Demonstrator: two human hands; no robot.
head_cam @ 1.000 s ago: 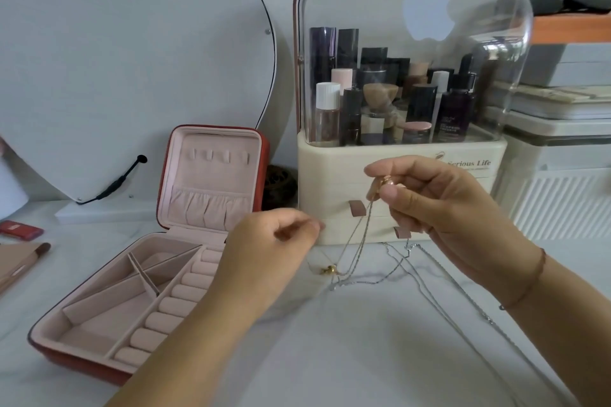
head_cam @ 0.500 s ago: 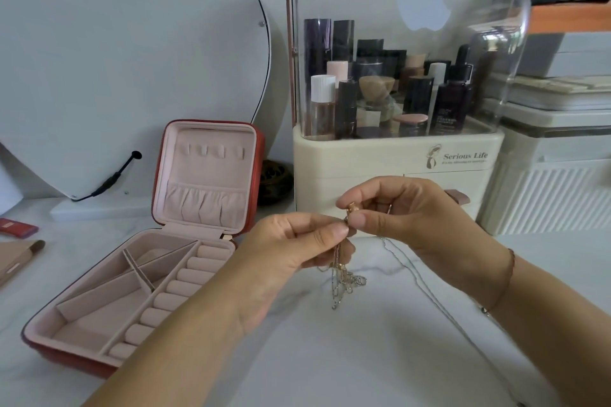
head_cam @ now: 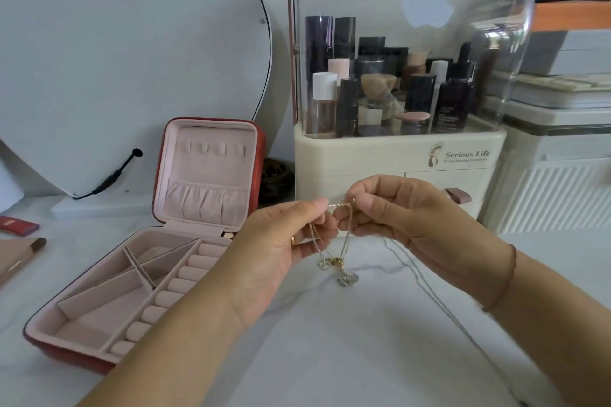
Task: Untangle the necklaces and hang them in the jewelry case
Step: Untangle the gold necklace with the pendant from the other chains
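Observation:
A thin gold necklace (head_cam: 342, 235) is stretched between my two hands above the white table. My left hand (head_cam: 284, 241) pinches one end of it with thumb and forefinger. My right hand (head_cam: 400, 211) pinches the chain just to the right, fingers curled. Loops hang down to a tangle of pendants (head_cam: 339, 269) lying on the table. A silver chain (head_cam: 426, 284) trails from under my right hand toward the lower right. The red jewelry case (head_cam: 172, 254) stands open at the left, pink inside, with hooks and a gathered pocket in its lid.
A cream cosmetics organizer (head_cam: 396, 155) with a clear dome stands right behind my hands. A large mirror (head_cam: 132, 53) leans at the back left. A makeup brush (head_cam: 28, 253) and a small red item (head_cam: 18, 225) lie at the far left. White boxes (head_cam: 558, 175) stand at the right.
My hands came together and moved lower, closer to the table. My left hand took hold of the gold chain beside my right hand. The pendants now rest on the table.

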